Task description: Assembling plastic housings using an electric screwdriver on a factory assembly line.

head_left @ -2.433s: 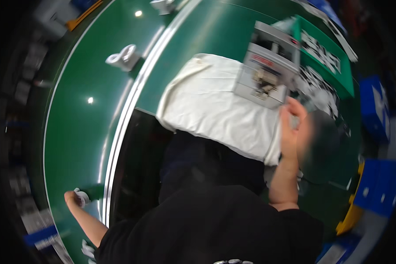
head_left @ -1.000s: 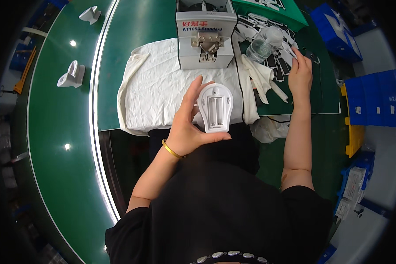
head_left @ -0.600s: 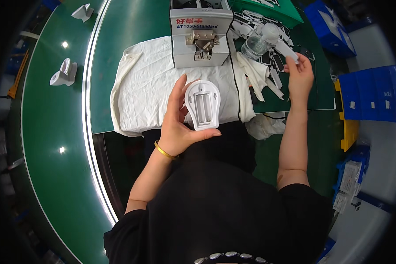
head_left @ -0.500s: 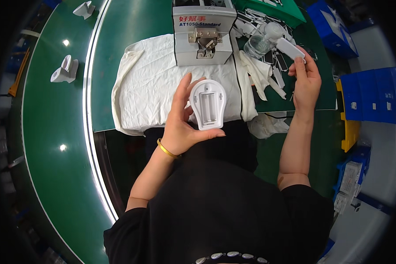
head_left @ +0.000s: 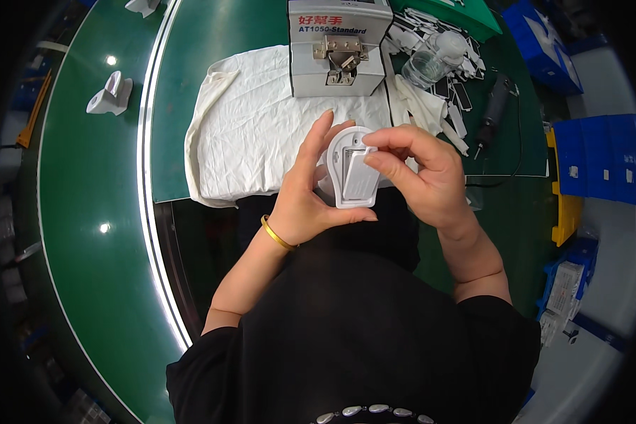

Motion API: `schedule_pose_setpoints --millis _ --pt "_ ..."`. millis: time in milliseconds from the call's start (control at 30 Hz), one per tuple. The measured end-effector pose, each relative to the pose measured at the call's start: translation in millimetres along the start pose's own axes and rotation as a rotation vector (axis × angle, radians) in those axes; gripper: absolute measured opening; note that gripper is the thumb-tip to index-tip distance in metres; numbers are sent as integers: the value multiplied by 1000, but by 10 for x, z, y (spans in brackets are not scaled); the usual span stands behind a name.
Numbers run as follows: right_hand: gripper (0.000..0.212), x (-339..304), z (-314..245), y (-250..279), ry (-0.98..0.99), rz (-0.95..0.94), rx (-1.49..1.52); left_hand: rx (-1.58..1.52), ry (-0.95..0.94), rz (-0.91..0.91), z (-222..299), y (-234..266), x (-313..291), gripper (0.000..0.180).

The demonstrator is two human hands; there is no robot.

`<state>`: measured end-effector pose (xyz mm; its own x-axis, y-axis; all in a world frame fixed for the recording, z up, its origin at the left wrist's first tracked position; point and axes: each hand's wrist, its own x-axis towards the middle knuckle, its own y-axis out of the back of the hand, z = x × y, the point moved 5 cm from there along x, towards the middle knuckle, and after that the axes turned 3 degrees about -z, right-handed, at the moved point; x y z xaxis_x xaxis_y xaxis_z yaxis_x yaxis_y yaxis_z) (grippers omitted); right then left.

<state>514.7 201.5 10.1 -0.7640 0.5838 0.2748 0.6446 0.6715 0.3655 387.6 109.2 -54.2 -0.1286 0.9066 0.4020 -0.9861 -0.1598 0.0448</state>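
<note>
At frame centre the left hand [head_left: 305, 205] cradles a smooth white arch-topped plastic housing [head_left: 348, 169], fingers curled round its edge; the right hand [head_left: 424, 177] pinches a small flat white rectangular plate [head_left: 361, 177] against it; behind lies a creased white cloth [head_left: 254, 134] on the green mat [head_left: 212, 42], under a grey boxy metal machine [head_left: 338, 46]; blue bins [head_left: 601, 155] sit at the right edge.

Your right hand [head_left: 420, 177] covers the right edge of the white plastic housing [head_left: 352, 169], and your left hand [head_left: 307, 198] hides its lower left side. The grey box [head_left: 338, 46] is cut off by the top edge. The small parts [head_left: 459, 116] beside the jar [head_left: 431, 62] are too small to tell apart.
</note>
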Motion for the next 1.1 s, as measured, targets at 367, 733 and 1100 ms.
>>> schedule_pose_setpoints --millis 367,733,1100 --pt "52 -49 250 -160 -89 -105 187 80 -79 -41 23 21 -46 115" --pt "66 -118 290 -298 -118 -99 342 -167 69 63 99 102 -63 71" --pt "56 -36 704 356 -143 46 403 326 -1 -91 149 -5 -48 118"
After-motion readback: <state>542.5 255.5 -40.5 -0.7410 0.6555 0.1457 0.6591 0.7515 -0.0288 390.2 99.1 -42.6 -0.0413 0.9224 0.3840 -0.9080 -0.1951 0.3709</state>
